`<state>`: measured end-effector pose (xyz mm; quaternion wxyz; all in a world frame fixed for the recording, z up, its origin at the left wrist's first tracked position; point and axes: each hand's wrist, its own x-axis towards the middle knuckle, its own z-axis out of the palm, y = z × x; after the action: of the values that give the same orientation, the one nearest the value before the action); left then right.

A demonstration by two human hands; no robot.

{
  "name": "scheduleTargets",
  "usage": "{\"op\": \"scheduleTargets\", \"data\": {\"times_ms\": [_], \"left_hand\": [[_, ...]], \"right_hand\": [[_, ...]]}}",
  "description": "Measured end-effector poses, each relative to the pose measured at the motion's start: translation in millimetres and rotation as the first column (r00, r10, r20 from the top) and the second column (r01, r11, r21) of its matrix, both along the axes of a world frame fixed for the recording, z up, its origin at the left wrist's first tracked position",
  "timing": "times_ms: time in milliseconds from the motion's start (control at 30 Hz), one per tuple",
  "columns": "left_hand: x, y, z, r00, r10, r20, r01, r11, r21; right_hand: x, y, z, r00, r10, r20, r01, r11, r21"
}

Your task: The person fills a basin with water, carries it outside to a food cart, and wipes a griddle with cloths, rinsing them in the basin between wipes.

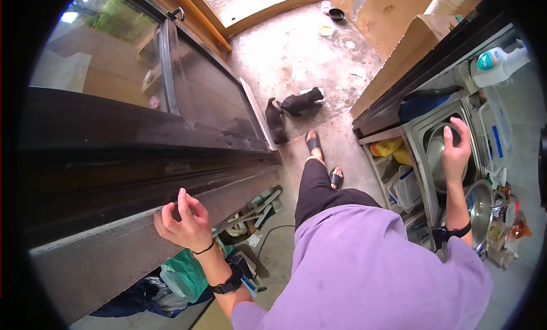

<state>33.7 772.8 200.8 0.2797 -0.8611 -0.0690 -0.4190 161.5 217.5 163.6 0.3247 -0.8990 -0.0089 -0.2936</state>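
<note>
Plainly round, dull steel bowl [434,159], right hand [457,153] grip on rim, left hand [182,224] grip loose, empty.

A rough home kitchen — steel sink [420,137] with bowls [439,159], detergent bottle [497,65], concrete floor [302,56], two puppies [290,111].

Shiny metal bowl [436,159]; seemingly concrete ledge [97,261]

Two black puppies [302,101] on the floor [296,51] — white bottle [496,65].
</note>
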Motion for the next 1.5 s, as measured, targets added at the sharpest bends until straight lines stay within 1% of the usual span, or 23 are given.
{"op": "scheduleTargets", "data": {"times_ms": [100,133,233,300,400,467,500,533,600,633,667,700,733,800,900,1067,1167,1233,1267,1367,1433,1500], "left_hand": [[-1.6,0.9,-0.2,1.0,-0.02,-0.002,0.02,1.0,-0.018],[-2.3,0.8,-0.2,1.0,-0.028,-0.009,0.027,0.999,-0.026],[-3.1,2.3,-1.1,0.999,-0.042,-0.016,0.041,0.997,-0.06],[-5.3,3.8,-0.5,0.997,-0.064,-0.038,0.06,0.994,-0.093],[-6.4,2.1,4.5,0.994,-0.096,-0.053,0.088,0.986,-0.139],[-6.5,6.4,3.4,0.993,-0.11,-0.045,0.103,0.985,-0.141],[-9.8,6.2,3.2,0.991,-0.129,-0.048,0.12,0.982,-0.149],[-10.8,6.1,2.6,0.991,-0.123,-0.052,0.114,0.982,-0.152],[-10.2,4.8,1.7,0.996,-0.056,-0.072,0.047,0.992,-0.119],[-10.3,3.1,1.1,0.996,-0.051,-0.074,0.042,0.992,-0.117],[-8.4,2.7,-0.1,0.997,-0.007,-0.08,0.001,0.997,-0.072],[-3.1,3.8,-2.1,0.996,0.034,-0.082,-0.037,0.999,-0.028],[-1.6,3.5,-2.7,0.995,0.033,-0.093,-0.035,0.999,-0.026],[-1.0,0.8,-3.3,0.995,0.069,-0.071,-0.072,0.997,-0.039],[-1.5,2.3,-3.7,0.996,0.064,-0.057,-0.065,0.998,-0.02],[1.6,-0.2,-3.4,0.996,0.067,-0.06,-0.068,0.998,-0.011],[2.0,-2.4,-1.4,0.995,0.074,-0.072,-0.076,0.997,-0.03],[3.6,-2.0,1.3,0.994,0.071,-0.089,-0.074,0.997,-0.033],[4.7,-1.0,0.7,0.995,0.063,-0.08,-0.066,0.997,-0.034],[3.3,-1.4,-3.6,0.995,0.072,-0.073,-0.074,0.997,-0.023],[-0.7,-3.3,-3.0,0.992,0.077,-0.097,-0.079,0.997,-0.021],[2.1,-4.0,-1.3,0.993,0.09,-0.083,-0.091,0.996,-0.016]], "right_hand": [[-13.4,2.4,-13.9,0.994,-0.047,-0.097,0.055,0.996,0.075],[-16.1,5.1,-17.3,0.991,-0.063,-0.118,0.071,0.996,0.062],[-16.7,7.7,-24.2,0.988,-0.068,-0.137,0.08,0.993,0.09],[-8.1,9.1,-22.7,0.978,-0.161,-0.136,0.179,0.974,0.139],[10.7,5.3,-7.7,0.972,-0.23,-0.047,0.234,0.965,0.12],[28.7,-1.1,3.9,0.962,-0.248,0.113,0.252,0.967,-0.024],[37.7,-2.4,13.2,0.947,-0.274,0.165,0.295,0.948,-0.117],[48.7,-1.3,22.9,0.95,-0.268,0.162,0.289,0.95,-0.121],[72.9,0.2,38.3,0.891,-0.258,0.373,0.375,0.881,-0.288],[84.2,-3.0,42.1,0.881,-0.253,0.399,0.384,0.876,-0.292],[97.3,-3.7,44.1,0.881,-0.252,0.401,0.38,0.88,-0.283],[109.4,-2.2,46.6,0.857,-0.234,0.46,0.398,0.867,-0.3],[114.5,-1.8,48.2,0.838,-0.213,0.503,0.414,0.849,-0.33],[121.3,-1.9,48.5,0.841,-0.185,0.509,0.378,0.873,-0.308],[130.5,-9.0,43.7,0.843,-0.137,0.52,0.336,0.89,-0.309],[133.8,-21.2,39.1,0.813,-0.168,0.558,0.379,0.879,-0.289],[130.8,-9.5,48.3,0.813,-0.237,0.532,0.427,0.863,-0.268],[129.2,-3.0,51.2,0.841,-0.196,0.505,0.337,0.919,-0.204],[128.7,-3.1,50.9,0.835,-0.202,0.512,0.346,0.917,-0.201],[117.9,-5.1,40.8,0.874,-0.226,0.429,0.344,0.912,-0.222],[111.5,-1.9,34.0,0.898,-0.243,0.365,0.321,0.932,-0.167],[108.4,-5.2,28.6,0.892,-0.257,0.371,0.337,0.926,-0.169]]}}
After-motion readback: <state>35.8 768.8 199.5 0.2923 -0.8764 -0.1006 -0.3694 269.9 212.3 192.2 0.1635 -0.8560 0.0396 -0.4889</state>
